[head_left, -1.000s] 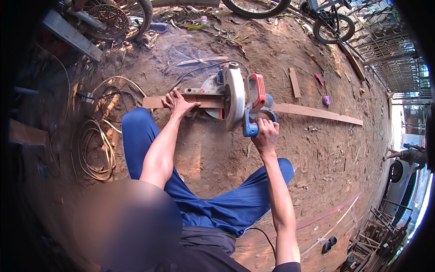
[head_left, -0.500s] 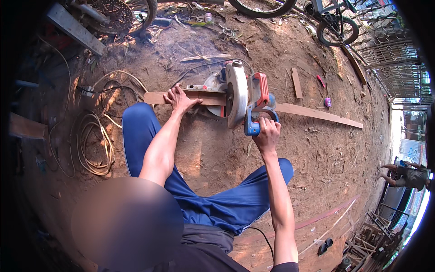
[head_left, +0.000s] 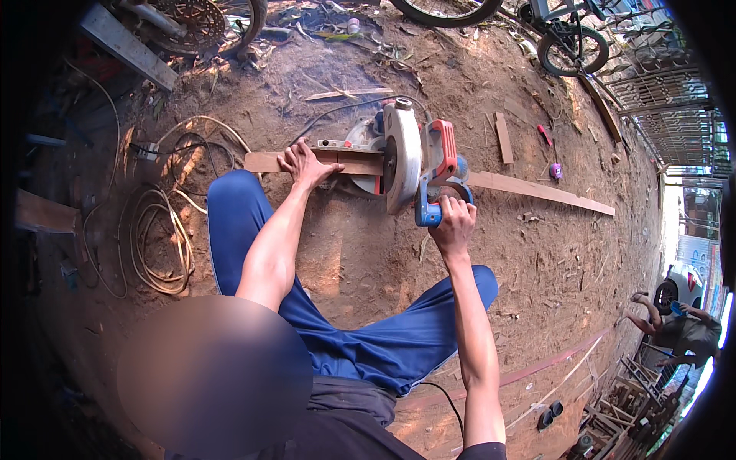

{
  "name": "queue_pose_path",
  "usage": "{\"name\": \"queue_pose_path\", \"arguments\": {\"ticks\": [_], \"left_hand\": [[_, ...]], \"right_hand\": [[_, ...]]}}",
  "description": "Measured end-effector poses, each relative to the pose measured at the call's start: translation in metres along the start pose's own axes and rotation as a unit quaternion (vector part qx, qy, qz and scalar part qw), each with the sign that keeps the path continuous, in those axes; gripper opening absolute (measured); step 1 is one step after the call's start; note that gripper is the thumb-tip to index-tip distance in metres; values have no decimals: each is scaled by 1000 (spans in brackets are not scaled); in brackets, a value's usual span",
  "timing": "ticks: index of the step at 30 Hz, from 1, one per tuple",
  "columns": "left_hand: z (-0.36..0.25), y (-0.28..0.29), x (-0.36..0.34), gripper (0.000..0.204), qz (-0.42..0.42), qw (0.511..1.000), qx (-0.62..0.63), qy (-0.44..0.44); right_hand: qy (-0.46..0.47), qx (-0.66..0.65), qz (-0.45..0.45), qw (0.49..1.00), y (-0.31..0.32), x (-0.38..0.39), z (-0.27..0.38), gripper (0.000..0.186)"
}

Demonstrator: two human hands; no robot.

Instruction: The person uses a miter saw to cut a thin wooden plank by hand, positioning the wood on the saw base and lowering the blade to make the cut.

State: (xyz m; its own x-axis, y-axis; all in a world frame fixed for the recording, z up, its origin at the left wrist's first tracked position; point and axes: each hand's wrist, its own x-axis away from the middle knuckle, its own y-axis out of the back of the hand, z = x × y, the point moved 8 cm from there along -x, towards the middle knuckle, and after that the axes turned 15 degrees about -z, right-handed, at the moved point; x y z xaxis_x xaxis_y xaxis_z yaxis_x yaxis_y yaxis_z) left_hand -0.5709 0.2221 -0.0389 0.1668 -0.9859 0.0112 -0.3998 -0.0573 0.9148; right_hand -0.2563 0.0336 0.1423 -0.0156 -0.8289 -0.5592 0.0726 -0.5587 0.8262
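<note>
A miter saw (head_left: 401, 157) with a pale round blade guard and a red and blue motor housing stands on the ground in front of me. My right hand (head_left: 454, 217) is wrapped round its blue handle. Across the saw's base, against the metal fence (head_left: 351, 145), lies a narrow wooden board (head_left: 360, 162). My left hand (head_left: 307, 164) holds the board left of the guard, thumb along the wood and fingers reaching toward the fence. The guard hides the blade and where it meets the board. Right of the saw, a long wooden strip (head_left: 537, 188) extends outward.
A coiled cable (head_left: 165, 253) lies at the left. A short wooden piece (head_left: 503, 138), a pink-handled tool (head_left: 544, 135) and a purple tape measure (head_left: 556, 171) rest on the dirt. Bicycle wheels (head_left: 573, 52) stand at the far side. Another person (head_left: 682, 330) is at the right edge.
Both my hands keep their places on the board and the saw handle. At the right edge the other person has moved nearer and lower in the view, and a white vehicle now shows.
</note>
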Motion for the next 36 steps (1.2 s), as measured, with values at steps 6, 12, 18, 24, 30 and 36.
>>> {"name": "queue_pose_path", "arguments": {"ticks": [6, 12, 18, 24, 30, 36], "left_hand": [[1, -2, -2, 145, -3, 1000, 4, 4], [1, -1, -1, 144, -4, 1000, 2, 6], [-3, 3, 0, 143, -2, 1000, -6, 1], [10, 6, 1, 142, -15, 1000, -8, 6], [-4, 1, 0, 140, -17, 1000, 13, 3], [-1, 2, 1, 146, -1, 1000, 5, 6]], "right_hand": [[-5, -5, 2, 1000, -2, 1, 0, 21], [-1, -2, 5, 1000, -3, 3, -1, 21], [-2, -3, 8, 1000, 0, 2, 0, 21], [-2, -14, 8, 1000, -5, 2, 8, 20], [-3, 2, 10, 1000, 2, 1, -1, 19], [-5, 4, 14, 1000, -3, 5, 0, 20]]}}
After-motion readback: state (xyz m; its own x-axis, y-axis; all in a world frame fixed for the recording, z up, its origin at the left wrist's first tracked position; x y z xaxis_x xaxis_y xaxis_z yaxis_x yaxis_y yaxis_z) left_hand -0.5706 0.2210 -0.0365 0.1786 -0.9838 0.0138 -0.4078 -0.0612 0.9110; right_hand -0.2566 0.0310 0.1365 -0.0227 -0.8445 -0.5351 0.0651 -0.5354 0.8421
